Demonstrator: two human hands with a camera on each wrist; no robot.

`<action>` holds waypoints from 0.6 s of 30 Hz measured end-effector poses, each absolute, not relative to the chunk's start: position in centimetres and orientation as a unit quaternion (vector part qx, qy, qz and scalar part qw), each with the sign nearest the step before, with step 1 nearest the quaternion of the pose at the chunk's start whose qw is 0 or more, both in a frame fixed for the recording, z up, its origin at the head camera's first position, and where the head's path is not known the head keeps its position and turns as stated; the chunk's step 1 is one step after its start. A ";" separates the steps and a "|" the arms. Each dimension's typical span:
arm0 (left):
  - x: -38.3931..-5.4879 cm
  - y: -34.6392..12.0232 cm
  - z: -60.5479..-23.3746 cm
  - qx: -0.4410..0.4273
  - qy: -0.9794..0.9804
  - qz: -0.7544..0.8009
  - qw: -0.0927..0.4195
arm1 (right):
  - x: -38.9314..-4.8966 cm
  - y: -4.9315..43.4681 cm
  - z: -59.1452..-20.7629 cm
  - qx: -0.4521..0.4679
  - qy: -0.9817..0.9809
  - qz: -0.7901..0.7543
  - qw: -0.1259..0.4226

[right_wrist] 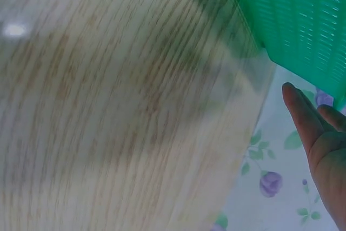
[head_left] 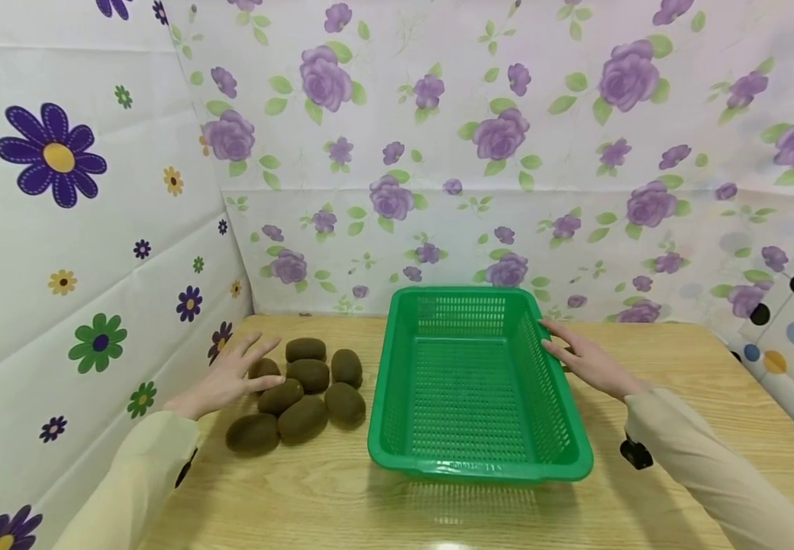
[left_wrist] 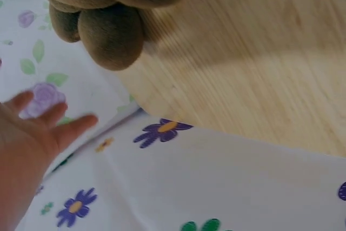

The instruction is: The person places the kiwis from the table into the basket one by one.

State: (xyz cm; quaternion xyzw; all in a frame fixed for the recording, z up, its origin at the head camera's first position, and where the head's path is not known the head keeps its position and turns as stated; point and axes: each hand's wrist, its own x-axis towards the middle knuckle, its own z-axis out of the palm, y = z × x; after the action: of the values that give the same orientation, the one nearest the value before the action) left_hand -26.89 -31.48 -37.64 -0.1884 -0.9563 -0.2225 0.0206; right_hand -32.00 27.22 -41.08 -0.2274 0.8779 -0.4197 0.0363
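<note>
Several brown fuzzy kiwis (head_left: 304, 418) lie in a loose cluster on the left part of the wooden table. My left hand (head_left: 227, 376) is spread over the cluster's left edge, its thumb reaching above one kiwi and holding nothing. In the left wrist view, that hand (left_wrist: 32, 144) has its fingers apart, with kiwis (left_wrist: 111, 36) beyond them. A green plastic basket (head_left: 481, 467) with slotted walls stands in the middle, and no fruit is inside. Beside its right rim is my right hand (head_left: 596, 365), fingers extended; whether the fingertips touch the rim is unclear.
The wooden table (head_left: 287, 496) ends at a flowered cloth wall (head_left: 438, 229) behind. Another cloth wall (head_left: 115, 252) closes the left side, near my left arm. A dotted cloth (head_left: 792, 328) hangs at the right.
</note>
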 end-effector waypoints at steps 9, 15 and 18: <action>-26.0 -33.1 -38.5 -0.228 -0.944 -0.236 0.015 | -32.0 27.3 -41.5 -0.220 0.872 -0.435 0.046; -24.8 -34.3 -39.7 -0.213 -0.927 -0.307 -0.010 | -32.2 27.2 -41.7 -0.218 0.871 -0.437 0.048; -24.3 -35.1 -40.0 -0.211 -0.914 -0.344 -0.037 | -32.2 27.2 -41.7 -0.218 0.870 -0.440 0.048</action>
State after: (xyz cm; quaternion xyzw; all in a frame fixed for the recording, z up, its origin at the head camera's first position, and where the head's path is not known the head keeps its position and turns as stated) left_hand -24.33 -35.10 -40.03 -0.2110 -0.9143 -0.3437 -0.0375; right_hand -32.21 27.20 -41.73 -0.2181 0.8700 -0.4395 0.0478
